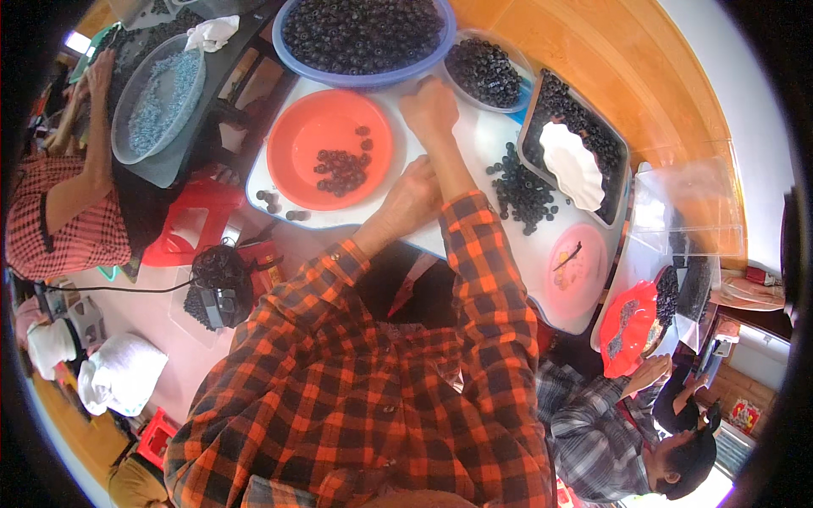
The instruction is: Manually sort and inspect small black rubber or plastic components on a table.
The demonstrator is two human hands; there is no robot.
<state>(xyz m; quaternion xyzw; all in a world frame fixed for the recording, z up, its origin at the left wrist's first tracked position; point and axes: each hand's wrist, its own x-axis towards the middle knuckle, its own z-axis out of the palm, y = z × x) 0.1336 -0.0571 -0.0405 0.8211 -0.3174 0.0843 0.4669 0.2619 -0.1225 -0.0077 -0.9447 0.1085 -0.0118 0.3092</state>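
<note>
The round blue plastic basin (357,82) lies just beyond the right hand (430,110), the left hand (412,201) farther; I can't tell what either holds.

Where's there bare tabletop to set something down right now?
On the white tabletop, one patch lies between the right forearm, clear tub and loose black pieces; another between the right sleeve, those pieces and the pink plate. The far side is crowded: blue basin, tub, tray. The left hand also sits close beside the orange basin.
</note>
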